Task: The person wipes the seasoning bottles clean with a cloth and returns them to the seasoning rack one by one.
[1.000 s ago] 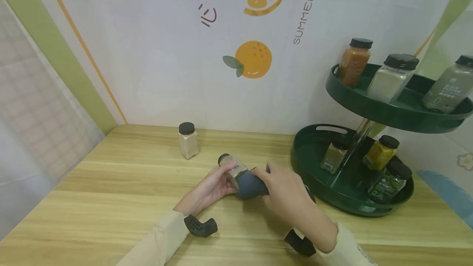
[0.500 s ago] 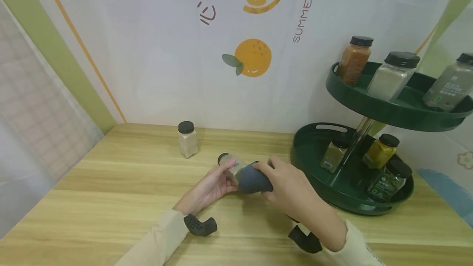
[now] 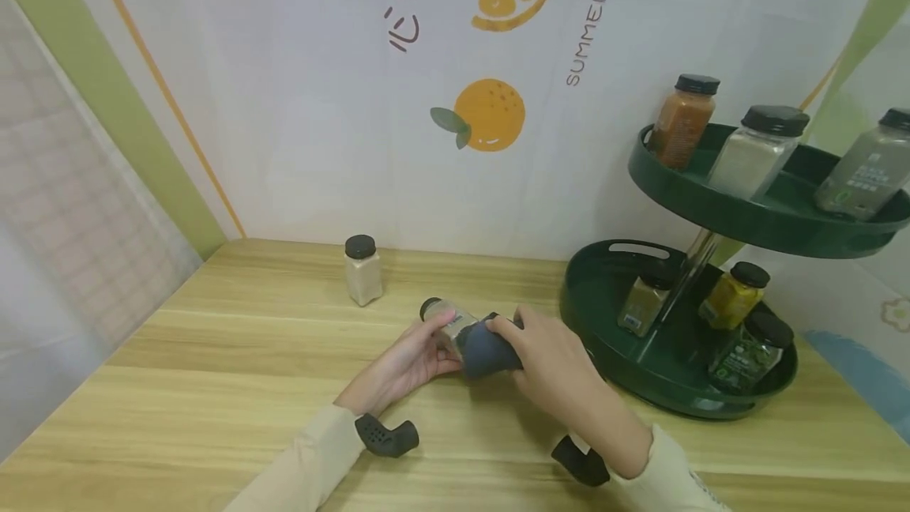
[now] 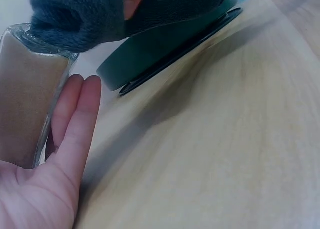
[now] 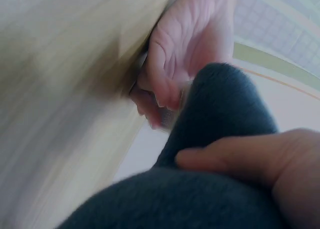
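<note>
My left hand (image 3: 405, 362) grips a clear square spice jar (image 3: 453, 324) with a black lid, tilted so the lid points away to the upper left. Pale brown powder fills the jar (image 4: 30, 99) in the left wrist view. A dark blue cloth (image 3: 490, 350) is bunched in my right hand (image 3: 558, 366), over the jar's base end. Seen from the right wrist, my thumb lies on top of the cloth (image 5: 225, 104), which hides much of the jar. Both hands are above the wooden table (image 3: 235, 385).
Another black-lidded jar of pale powder (image 3: 364, 276) stands upright at the back of the table. On the right is a dark green two-tier rack (image 3: 753, 220), with several spice jars on its upper and lower trays. A printed cloth (image 3: 320, 101) hangs behind the table.
My right hand has shifted slightly back and forth with the cloth at the jar's base end. My left hand and the jar have stayed almost still.
</note>
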The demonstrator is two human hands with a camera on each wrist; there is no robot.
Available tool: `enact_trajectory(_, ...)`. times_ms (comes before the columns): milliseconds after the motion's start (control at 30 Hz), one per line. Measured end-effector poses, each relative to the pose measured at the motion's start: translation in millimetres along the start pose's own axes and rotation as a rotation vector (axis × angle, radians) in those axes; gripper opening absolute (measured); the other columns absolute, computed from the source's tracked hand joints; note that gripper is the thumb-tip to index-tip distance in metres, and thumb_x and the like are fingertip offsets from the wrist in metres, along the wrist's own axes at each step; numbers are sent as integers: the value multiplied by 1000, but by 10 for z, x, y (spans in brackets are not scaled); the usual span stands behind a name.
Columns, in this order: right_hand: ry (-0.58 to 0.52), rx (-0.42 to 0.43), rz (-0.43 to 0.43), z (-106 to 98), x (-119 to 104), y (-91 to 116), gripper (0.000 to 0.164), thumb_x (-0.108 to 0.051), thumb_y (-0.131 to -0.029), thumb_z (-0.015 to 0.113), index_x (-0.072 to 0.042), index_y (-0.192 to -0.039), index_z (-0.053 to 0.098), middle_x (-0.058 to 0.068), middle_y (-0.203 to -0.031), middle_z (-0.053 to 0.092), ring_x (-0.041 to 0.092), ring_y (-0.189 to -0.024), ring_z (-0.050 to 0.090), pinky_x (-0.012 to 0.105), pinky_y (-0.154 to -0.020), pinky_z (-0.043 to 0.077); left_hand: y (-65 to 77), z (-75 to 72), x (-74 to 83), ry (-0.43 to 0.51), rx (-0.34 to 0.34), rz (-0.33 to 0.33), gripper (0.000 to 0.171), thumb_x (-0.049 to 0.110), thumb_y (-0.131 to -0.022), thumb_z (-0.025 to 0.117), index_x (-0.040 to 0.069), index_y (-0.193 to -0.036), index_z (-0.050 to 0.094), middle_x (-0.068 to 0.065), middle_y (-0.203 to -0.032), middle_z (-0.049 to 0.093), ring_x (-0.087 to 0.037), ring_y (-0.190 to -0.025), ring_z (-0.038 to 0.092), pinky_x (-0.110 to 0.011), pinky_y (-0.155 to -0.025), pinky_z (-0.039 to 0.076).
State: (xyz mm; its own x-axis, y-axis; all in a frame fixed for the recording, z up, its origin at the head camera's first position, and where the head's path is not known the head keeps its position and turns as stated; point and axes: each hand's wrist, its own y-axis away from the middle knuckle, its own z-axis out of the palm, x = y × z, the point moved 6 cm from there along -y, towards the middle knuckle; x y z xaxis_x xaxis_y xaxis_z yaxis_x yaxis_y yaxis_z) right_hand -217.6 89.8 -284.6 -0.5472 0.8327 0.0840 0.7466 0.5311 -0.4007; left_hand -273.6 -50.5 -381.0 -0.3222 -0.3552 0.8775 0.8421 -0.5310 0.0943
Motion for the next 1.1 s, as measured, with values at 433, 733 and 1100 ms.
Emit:
enact_trajectory(433,80,-71,164,-24,260,1,52,-15,-65,82,-17,-113,59,11,-92,57,28,-76,59,39,-63,52,17,-13,-28,69,-3,-6,46,30,-98,40,5,-133,25,-8,-109,54,-19,-96,63,-39,-92,50)
enact_trajectory(733,-118,16,10,-130,4,-9,59,-16,-65,82,-19,-119,58,3,-95,55,17,-75,56,32,-63,51,7,-7,-1,21,0,5,36,34,-99,39,5,-120,39,-1,-92,62,-12,-81,64,-26,-78,53)
enact_trajectory(1100,-69,10,35,84,-12,1,58,-15,-63,85,-16,-112,54,6,-90,55,19,-74,57,33,-61,51,-11,-1,-18,9,24,8,33,34,-98,42,6,-113,42,1,-85,59,-11,-77,62,-25,-76,53)
